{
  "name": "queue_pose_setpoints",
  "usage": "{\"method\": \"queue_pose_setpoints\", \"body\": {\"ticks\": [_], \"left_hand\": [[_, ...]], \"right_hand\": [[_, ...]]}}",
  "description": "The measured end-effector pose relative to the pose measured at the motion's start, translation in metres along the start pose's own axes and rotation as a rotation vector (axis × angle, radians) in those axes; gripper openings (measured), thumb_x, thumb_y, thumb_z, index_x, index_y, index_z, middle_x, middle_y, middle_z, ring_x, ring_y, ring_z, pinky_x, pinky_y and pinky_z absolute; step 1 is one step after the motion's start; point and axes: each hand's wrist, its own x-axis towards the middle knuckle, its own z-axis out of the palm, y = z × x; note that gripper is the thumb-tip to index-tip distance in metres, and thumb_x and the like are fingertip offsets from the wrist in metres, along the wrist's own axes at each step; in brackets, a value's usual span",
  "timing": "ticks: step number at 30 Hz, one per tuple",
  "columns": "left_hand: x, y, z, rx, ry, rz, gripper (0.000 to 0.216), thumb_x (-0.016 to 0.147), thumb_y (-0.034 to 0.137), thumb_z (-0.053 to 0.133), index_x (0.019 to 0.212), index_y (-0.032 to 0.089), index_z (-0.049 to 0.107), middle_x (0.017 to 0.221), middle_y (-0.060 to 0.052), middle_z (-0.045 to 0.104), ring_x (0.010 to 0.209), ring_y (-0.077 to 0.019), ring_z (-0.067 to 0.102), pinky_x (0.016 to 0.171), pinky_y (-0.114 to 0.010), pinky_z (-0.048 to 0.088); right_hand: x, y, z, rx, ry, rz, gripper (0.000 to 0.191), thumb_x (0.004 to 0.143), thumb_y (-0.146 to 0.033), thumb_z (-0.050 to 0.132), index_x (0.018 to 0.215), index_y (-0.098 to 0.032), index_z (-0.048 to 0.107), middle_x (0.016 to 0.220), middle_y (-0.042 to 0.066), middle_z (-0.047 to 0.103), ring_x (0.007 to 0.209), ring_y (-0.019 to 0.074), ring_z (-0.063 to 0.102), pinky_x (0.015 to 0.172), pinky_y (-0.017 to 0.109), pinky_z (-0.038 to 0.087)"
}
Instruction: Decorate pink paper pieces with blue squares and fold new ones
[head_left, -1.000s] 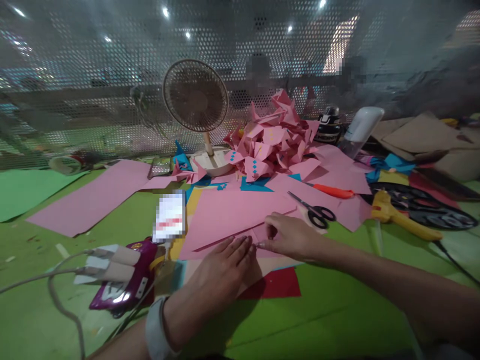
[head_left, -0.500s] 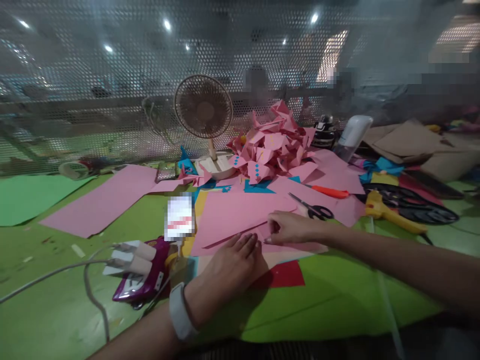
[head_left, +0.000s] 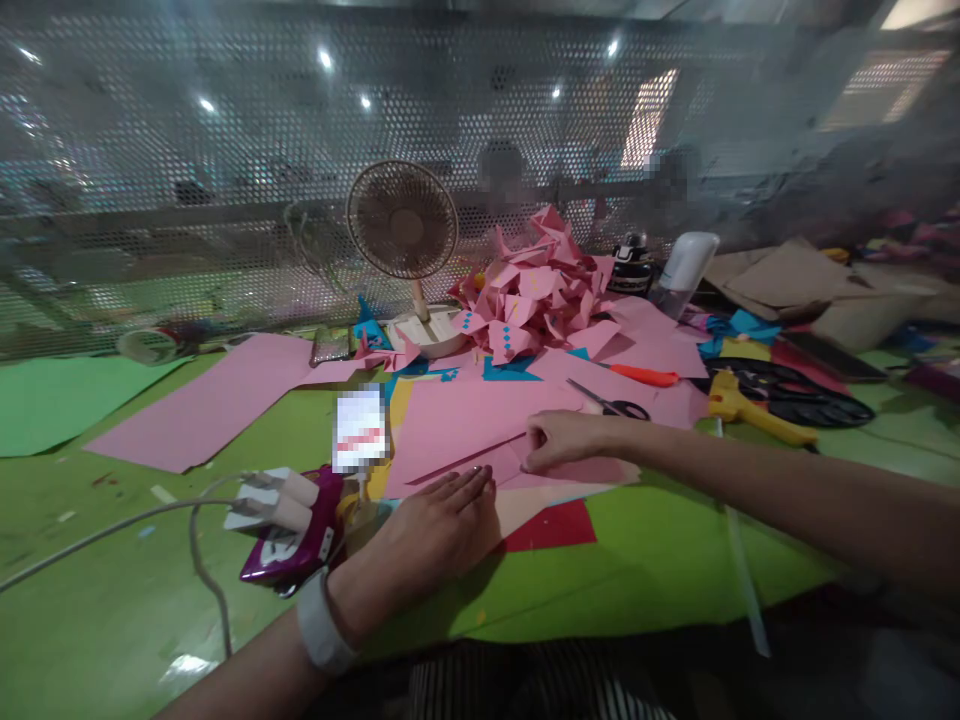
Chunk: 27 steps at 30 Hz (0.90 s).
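Pink paper sheets (head_left: 465,415) lie stacked in front of me, the top one with a raised, folded edge. My left hand (head_left: 439,520) rests flat on the near edge of the stack, fingers stretched out. Just right of it, my right hand (head_left: 559,438) has its fingers curled and thumb down at the folded pink paper; the exact contact of the fingertips is partly hidden. Black-handled scissors (head_left: 622,408) lie right behind that hand. A red paper piece (head_left: 559,527) sticks out under the stack on the near side.
Behind the stack rise a heap of folded pink paper pieces (head_left: 536,285) and a small fan (head_left: 405,225). To the left are a purple device (head_left: 322,530) with white plugs (head_left: 274,500) and cables. A yellow glue gun (head_left: 757,412) and an orange-handled tool (head_left: 645,375) lie right.
My left hand has slid left and toward me, away from my right hand. The right hand keeps its curled shape at the paper. The whole view has shifted slightly.
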Motion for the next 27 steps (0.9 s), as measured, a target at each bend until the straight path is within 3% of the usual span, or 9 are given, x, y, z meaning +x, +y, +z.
{"method": "queue_pose_setpoints", "body": {"ticks": [6,8,13,20,27], "left_hand": [[0.0,-0.002,0.007,-0.009,-0.043,-0.015,0.055,0.079,0.017,0.042,0.131,0.001,0.035,0.137,-0.02,0.038,0.127,-0.0255,0.037,0.103,-0.038,0.034],[0.0,-0.002,0.008,-0.002,-0.048,-0.002,0.055,0.079,0.017,0.042,0.132,0.002,0.036,0.138,-0.02,0.036,0.128,-0.0256,0.036,0.104,-0.039,0.032],[0.0,-0.003,0.003,0.012,-0.076,0.008,0.053,0.078,0.016,0.043,0.13,0.002,0.039,0.138,-0.02,0.037,0.126,-0.0269,0.038,0.103,-0.04,0.035],[-0.001,-0.006,0.007,-0.036,-0.06,0.025,0.055,0.078,0.016,0.042,0.131,0.002,0.036,0.139,-0.02,0.037,0.128,-0.0253,0.036,0.104,-0.039,0.033],[-0.022,-0.011,-0.01,-0.059,-0.021,0.003,0.049,0.082,0.011,0.039,0.131,0.012,0.041,0.138,-0.011,0.042,0.125,-0.0198,0.041,0.103,-0.036,0.035]], "right_hand": [[0.001,-0.023,0.001,-0.196,0.065,0.106,0.077,0.05,-0.076,0.054,0.092,-0.013,0.063,0.091,0.015,0.064,0.073,0.0257,0.058,0.053,0.028,0.036],[0.003,-0.026,0.0,-0.205,0.045,0.12,0.08,0.048,-0.077,0.055,0.094,-0.012,0.063,0.093,0.016,0.064,0.075,0.0257,0.058,0.054,0.028,0.037],[0.009,-0.013,-0.003,0.004,-0.09,0.078,0.05,0.054,-0.063,0.063,0.06,-0.013,0.06,0.056,0.005,0.057,0.053,0.0154,0.049,0.049,0.026,0.032],[0.005,-0.003,-0.007,0.215,-0.14,0.049,0.02,0.061,-0.032,0.067,0.065,-0.014,0.059,0.054,-0.003,0.053,0.051,0.009,0.045,0.048,0.021,0.034],[-0.007,0.006,-0.01,0.382,-0.135,-0.033,0.013,0.067,-0.02,0.063,0.077,-0.013,0.06,0.061,0.0,0.059,0.056,0.0097,0.053,0.052,0.02,0.041]]}}
